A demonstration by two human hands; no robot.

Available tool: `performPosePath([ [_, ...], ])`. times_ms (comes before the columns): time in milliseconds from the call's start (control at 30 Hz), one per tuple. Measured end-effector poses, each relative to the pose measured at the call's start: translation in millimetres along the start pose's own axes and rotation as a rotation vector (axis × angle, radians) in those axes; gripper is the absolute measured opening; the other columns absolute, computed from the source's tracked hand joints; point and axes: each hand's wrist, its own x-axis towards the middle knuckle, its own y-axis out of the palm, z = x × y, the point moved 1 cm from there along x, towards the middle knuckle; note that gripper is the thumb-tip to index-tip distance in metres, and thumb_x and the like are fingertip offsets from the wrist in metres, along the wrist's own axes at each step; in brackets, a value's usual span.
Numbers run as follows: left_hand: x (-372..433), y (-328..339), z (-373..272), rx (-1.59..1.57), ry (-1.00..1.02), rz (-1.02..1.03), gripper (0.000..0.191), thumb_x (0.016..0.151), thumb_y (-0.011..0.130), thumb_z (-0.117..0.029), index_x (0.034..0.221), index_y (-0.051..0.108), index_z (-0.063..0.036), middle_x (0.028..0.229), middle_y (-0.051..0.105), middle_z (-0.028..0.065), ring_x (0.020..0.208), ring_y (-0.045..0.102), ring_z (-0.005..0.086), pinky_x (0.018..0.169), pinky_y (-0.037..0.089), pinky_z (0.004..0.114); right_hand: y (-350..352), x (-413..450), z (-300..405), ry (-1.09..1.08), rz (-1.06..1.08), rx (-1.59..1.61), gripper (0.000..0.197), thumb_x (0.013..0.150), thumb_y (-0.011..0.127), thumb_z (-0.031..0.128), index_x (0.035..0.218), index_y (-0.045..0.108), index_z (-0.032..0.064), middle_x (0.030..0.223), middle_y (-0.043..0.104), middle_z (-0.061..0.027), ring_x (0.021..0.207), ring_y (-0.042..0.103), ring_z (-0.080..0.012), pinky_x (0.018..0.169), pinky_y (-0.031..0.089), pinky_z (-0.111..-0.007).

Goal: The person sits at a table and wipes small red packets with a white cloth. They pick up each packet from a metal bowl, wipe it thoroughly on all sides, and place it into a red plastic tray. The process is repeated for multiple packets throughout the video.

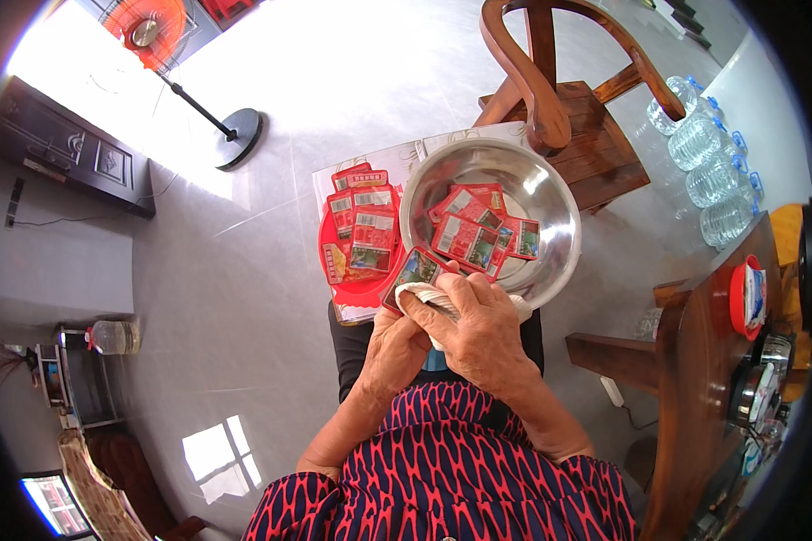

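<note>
My left hand [398,348] holds a red printed packet [416,268] by its lower end, above the gap between a red plastic tray and a steel basin. A white cloth [433,297] is pinched in my right hand [477,324] and lies against that packet. Several red packets [467,240] lie overlapping in the wide stainless steel basin [565,270]. To its left, more packets [373,237] are heaped on the red plastic tray [362,295]. Both vessels rest on a light patterned surface [446,135].
A wooden chair [582,135] stands beyond the basin at the right, near large water bottles [710,162]. At the right is a wooden table [677,379] with a red dish [737,297]. An orange standing fan [237,135] is at the upper left.
</note>
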Motion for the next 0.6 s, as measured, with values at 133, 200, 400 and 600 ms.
performPosePath([
  [133, -2, 1, -3, -0.032, -0.09, 0.049, 0.042, 0.09, 0.045, 0.004, 0.131, 0.046, -0.0056, 0.119, 0.059, 0.0101, 0.1, 0.061, 0.021, 0.084, 0.054, 0.039, -2, 5, -4, 0.16, 0.032, -0.075, 0.049, 0.073, 0.067, 0.013, 0.122, 0.064, 0.0179, 0.1, 0.054, -0.0049, 0.085, 0.054, -0.0233, 0.069, 0.045, -0.036],
  [200, -4, 5, -3, -0.014, -0.069, 0.041, 0.041, 0.09, 0.047, 0.002, 0.13, 0.046, -0.0043, 0.12, 0.058, 0.0107, 0.099, 0.062, 0.0206, 0.082, 0.054, 0.037, 2, 4, -6, 0.193, 0.026, -0.112, 0.051, 0.072, 0.068, 0.014, 0.123, 0.064, 0.0196, 0.102, 0.054, -0.0042, 0.088, 0.053, -0.0229, 0.072, 0.041, -0.037],
  [400, 0, -7, 5, 0.019, -0.013, 0.103, 0.03, 0.093, 0.05, -0.003, 0.124, 0.05, -0.0026, 0.118, 0.059, 0.011, 0.103, 0.061, 0.0194, 0.085, 0.052, 0.033, 2, -2, 1, 0.005, 0.064, 0.022, 0.047, 0.074, 0.066, 0.014, 0.119, 0.067, 0.0247, 0.107, 0.053, -0.0039, 0.093, 0.052, -0.0226, 0.076, 0.04, -0.039],
  [600, -2, 2, 0, -0.082, -0.069, 0.048, 0.044, 0.089, 0.045, 0.003, 0.133, 0.044, -0.001, 0.127, 0.055, 0.0148, 0.112, 0.058, 0.0257, 0.097, 0.048, 0.036, 8, -6, -7, 0.163, 0.004, -0.122, 0.05, 0.074, 0.064, 0.01, 0.124, 0.061, 0.0099, 0.109, 0.054, -0.0067, 0.093, 0.053, -0.0245, 0.075, 0.041, -0.037],
])
